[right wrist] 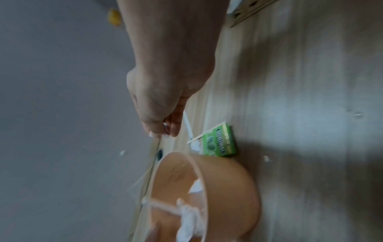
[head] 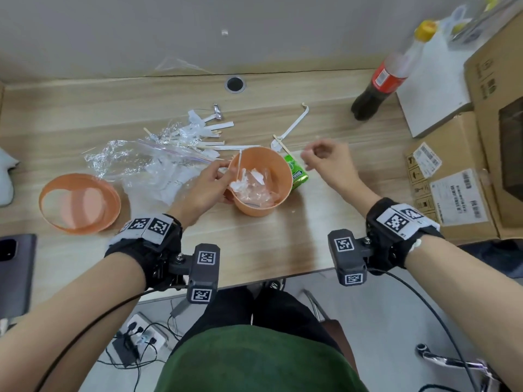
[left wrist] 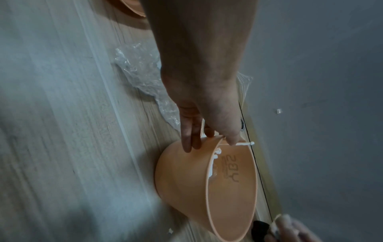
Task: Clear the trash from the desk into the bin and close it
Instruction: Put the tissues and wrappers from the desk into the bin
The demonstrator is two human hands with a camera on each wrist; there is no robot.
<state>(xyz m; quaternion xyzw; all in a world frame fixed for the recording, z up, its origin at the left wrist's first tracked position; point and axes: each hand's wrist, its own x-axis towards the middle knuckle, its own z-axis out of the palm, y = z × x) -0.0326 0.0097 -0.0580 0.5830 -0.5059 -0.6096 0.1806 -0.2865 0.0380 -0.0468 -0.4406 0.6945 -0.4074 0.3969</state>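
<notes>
Your left hand [head: 202,190] grips the round orange plastic bin [head: 260,182] by its rim on the wood-grain desk [head: 268,244]; crinkled clear wrappers inside. Your right hand [head: 328,159] hovers beyond the bin, fingers curled, holding nothing visible.

Cola bottle [head: 389,75], yellow cap, red label, dark liquid low in it: upper right of frame, standing on the counter [head: 283,244]. Cardboard boxes [head: 458,188] with printed labels: right edge. Dark phone [head: 15,274]: left edge, lying flat. Cable grommet [head: 235,84]: top centre. Power strip [head: 143,333] with plugged cables: floor, bottom left.
</notes>
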